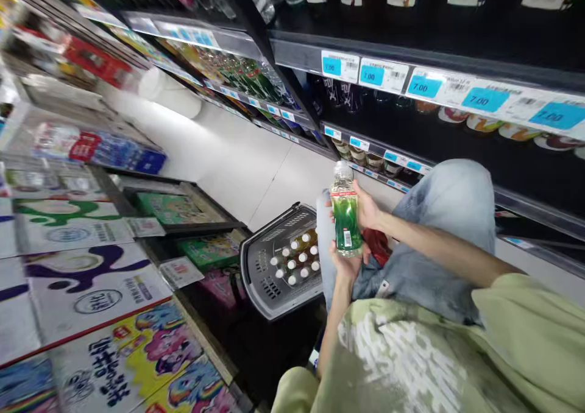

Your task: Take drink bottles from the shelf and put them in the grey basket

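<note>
I hold a clear plastic bottle point(346, 215) of green drink upright in front of me, white cap on top and a red band at the neck. My left hand point(346, 265) cups its base from below. My right hand point(368, 209) wraps round its right side. Both hands are closed on it. Just left of the bottle, on the floor, stands a grey shopping basket point(265, 267) with several white-capped bottles point(297, 257) upright inside. My bent knee in light jeans point(439, 230) is behind the bottle.
Dark shelves point(411, 60) with blue price tags and rows of bottles run along the right. Printed cartons point(91, 291) and boxed goods fill low shelving on the left. A pale tiled aisle floor point(237, 151) stretches away between them.
</note>
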Available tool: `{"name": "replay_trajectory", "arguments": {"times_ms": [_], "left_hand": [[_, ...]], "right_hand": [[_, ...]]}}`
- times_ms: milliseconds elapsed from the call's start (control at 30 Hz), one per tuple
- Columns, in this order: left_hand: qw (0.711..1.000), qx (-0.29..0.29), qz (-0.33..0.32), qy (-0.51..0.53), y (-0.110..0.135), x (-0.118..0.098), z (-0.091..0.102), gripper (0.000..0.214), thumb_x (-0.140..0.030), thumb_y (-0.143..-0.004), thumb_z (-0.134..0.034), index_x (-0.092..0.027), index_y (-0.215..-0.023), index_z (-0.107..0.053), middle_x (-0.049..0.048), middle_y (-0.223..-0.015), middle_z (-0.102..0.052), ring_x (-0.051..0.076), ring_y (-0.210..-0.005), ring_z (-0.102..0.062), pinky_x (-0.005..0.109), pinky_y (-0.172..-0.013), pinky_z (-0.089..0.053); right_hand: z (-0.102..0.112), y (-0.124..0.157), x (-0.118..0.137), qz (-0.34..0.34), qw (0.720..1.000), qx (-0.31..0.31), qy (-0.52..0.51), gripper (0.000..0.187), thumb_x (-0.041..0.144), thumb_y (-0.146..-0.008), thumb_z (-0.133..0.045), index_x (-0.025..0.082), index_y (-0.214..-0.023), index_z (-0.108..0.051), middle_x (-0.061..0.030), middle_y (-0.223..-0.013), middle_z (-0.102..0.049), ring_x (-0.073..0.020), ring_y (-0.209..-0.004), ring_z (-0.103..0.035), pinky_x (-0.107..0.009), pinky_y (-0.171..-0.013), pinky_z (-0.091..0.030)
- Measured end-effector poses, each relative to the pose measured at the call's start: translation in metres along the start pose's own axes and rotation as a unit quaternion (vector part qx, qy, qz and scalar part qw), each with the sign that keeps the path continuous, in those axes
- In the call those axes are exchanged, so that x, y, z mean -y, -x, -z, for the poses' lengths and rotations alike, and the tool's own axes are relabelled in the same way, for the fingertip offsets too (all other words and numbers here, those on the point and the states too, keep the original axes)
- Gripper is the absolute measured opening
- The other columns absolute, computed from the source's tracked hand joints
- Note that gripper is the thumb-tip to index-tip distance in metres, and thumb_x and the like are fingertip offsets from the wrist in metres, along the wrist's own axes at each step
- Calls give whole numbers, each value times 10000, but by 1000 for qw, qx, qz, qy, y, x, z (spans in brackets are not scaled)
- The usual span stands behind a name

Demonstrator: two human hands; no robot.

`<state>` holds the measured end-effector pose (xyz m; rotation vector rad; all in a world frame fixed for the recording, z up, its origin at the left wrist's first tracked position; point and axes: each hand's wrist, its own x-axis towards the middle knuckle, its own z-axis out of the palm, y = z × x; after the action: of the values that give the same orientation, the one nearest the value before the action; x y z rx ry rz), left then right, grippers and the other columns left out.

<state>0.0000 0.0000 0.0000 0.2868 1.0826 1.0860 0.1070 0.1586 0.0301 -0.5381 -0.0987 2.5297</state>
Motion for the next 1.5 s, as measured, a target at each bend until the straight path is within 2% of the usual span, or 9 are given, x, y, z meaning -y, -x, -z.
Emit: {"name": "replay_trajectory", "arguments": {"times_ms": [133,267,467,633,800,933,1067,1300,1500], "left_hand": [[1000,-14,-3,8,2,0,-3,991,-1059,-790,-400,-179,-1095,-740,128,-766,-651,297,-691,-659,404,-567,-504],[999,-27,-17,27,2,-3,-14,864,-974,-891,-403,-190,-1066,-722,148,-839,-680,395,-988,-727,493,-783,-605],[999,-27,-8,45,3,-10,-27,852,-885,-985,-362,-131,-1132,-728,222,-1096,-729,482,-1301,-639,574,-954,-603],[995,-69,-15,73,2,-13,-30,786,-781,-1061,-362,-138,-1378,-682,207,-1287,-723,409,-1227,-689,538,-937,-612],[993,-91,-28,66,-3,-7,-23,645,-623,-1133,-335,-139,-1388,-677,175,-1273,-734,349,-1159,-716,495,-922,-598],[995,-79,-44,46,-5,-1,-18,594,-641,-1096,-457,-158,-1348,-692,175,-1307,-723,376,-1254,-682,496,-952,-584],[996,-84,-40,17,-4,1,-17,600,-646,-1096,-457,-134,-1286,-707,191,-1322,-705,410,-1325,-642,509,-993,-559],[997,-51,-40,-43,-5,0,-20,767,-824,-951,-558,-137,-1258,-706,217,-1340,-683,469,-1377,-590,556,-1040,-539],[998,-39,-21,-39,-6,-2,-24,650,-741,-989,-530,-178,-1258,-711,164,-1269,-726,439,-1361,-632,548,-1026,-562]], "right_hand": [[-7,2,0,18,1000,-20,-14,735,750,-1106,-317,146,-1247,-712,-117,-894,-796,-259,-722,-768,-391,-659,-660],[-14,5,6,25,999,-38,-15,694,722,-1113,-360,144,-1259,-714,-109,-875,-791,-254,-724,-766,-390,-689,-663],[-13,5,10,25,998,-50,14,700,730,-1104,-384,136,-1255,-724,-111,-867,-788,-254,-718,-764,-365,-646,-644],[-5,1,9,27,997,-67,34,675,732,-1089,-441,142,-1227,-739,-109,-861,-789,-257,-748,-770,-354,-647,-642],[-4,-1,8,43,996,-64,32,663,727,-1092,-440,143,-1198,-736,-98,-843,-783,-242,-674,-747,-351,-615,-634],[-8,-1,8,44,996,-67,26,648,719,-1091,-452,144,-1199,-728,-91,-833,-776,-238,-650,-737,-356,-612,-636],[-12,0,9,44,996,-70,25,640,718,-1091,-457,147,-1202,-725,-88,-824,-770,-236,-639,-730,-349,-586,-628],[-10,-1,9,38,995,-89,31,662,721,-1103,-416,142,-1122,-737,-93,-820,-774,-225,-620,-723,-339,-585,-627],[-7,2,6,5,995,-73,66,679,698,-1115,-416,112,-1172,-753,-106,-793,-770,-213,-615,-724,-285,-525,-582]]}}
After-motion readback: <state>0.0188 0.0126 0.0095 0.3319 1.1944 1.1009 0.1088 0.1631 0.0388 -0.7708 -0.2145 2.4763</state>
